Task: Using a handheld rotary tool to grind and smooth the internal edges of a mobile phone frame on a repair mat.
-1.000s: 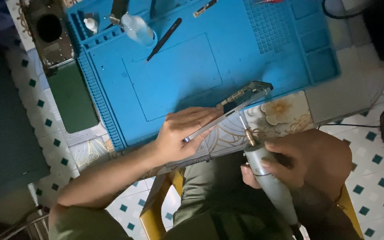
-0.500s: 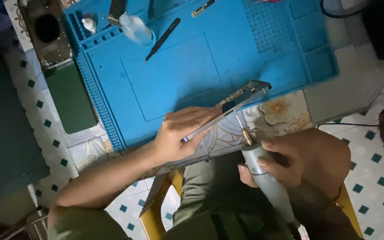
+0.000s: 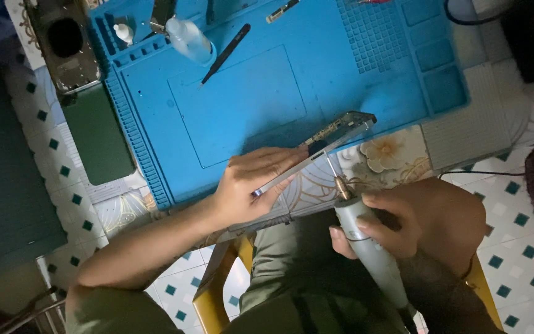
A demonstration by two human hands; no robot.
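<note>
The blue silicone repair mat point(image 3: 248, 93) covers most of the worktop point(image 3: 397, 154), which carries a floral-patterned cover along its near edge. The mat has a ribbed strip down its left side and small square compartments at its right end.

Your left hand point(image 3: 251, 185) lies at the near edge of the mat. Its fingers point(image 3: 273, 162) are clenched on the phone frame point(image 3: 322, 151), pinning its lower end. The frame stands on its long edge, tilted, and runs diagonally from your left hand up to the right, with its far end over the mat's near edge and its exposed internals facing away from you.

Your right hand point(image 3: 428, 216) sits below the worktop edge, above your lap. Its fingers point(image 3: 378, 226) are wrapped tightly around the grey rotary tool point(image 3: 369, 247). The tool body slopes up to the left, and its thin bit point(image 3: 332, 166) meets the frame near the middle of the frame's length.

A dark green flat case point(image 3: 97, 133) lies just beside the mat's left edge. Beyond it, at the top left, rests a phone back housing point(image 3: 66, 46) with a large dark camera opening.

On the far part of the mat, a clear plastic bottle point(image 3: 188, 38) lies on its side. Black tweezers point(image 3: 225, 54) lie just beside it, pointing diagonally.

A yellow stool point(image 3: 214, 297) shows beneath your legs, on the tiled floor point(image 3: 514, 247).
</note>
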